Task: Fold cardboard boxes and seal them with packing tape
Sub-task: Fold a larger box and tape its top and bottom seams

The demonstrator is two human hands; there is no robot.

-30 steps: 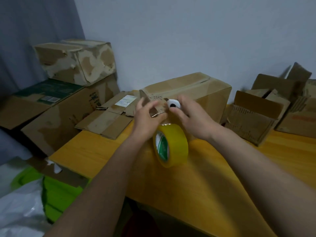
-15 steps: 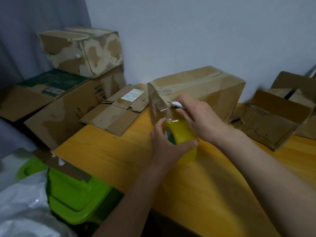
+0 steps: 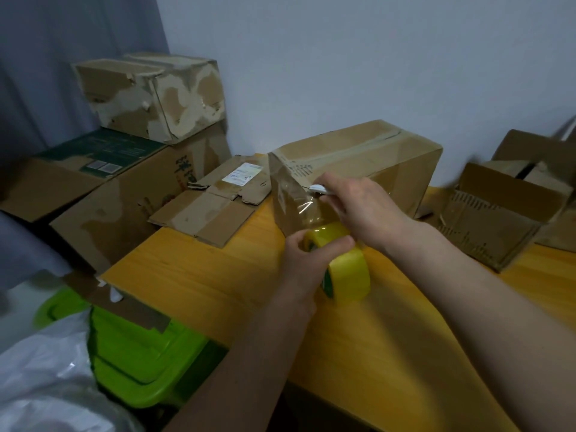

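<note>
Item: closed cardboard box [image 3: 367, 169], lying on the yellow table [image 3: 358, 353] against the wall; top seam already carries a run of tape, and a clear strip [image 3: 304, 205] reaches from the near end face down to the tape roll [image 3: 346, 269]. Left hand [image 3: 307, 263]: fingers and thumb curled round the roll, holding it just off the box's lower near corner. Right hand [image 3: 363, 210]: fingers closed on a small white cutter [image 3: 319, 189], its tip at the strip close to the box edge; whether the blade has met the tape is not clear, the spot being small and blurred. Progress, as judged: this box is folded and nearly sealed, with the strip to be severed and pressed flat. Left to do: a flattened box [image 3: 215, 207] at the table's far left, and an open box [image 3: 498, 213] to the right, both unsealed. Clearance: the table front is bare and gives both forearms room; the left table edge drops to a green bin [image 3: 137, 350]; stacked boxes [image 3: 149, 98] crowd the far left, so turning the box looks easier toward the person.
</note>
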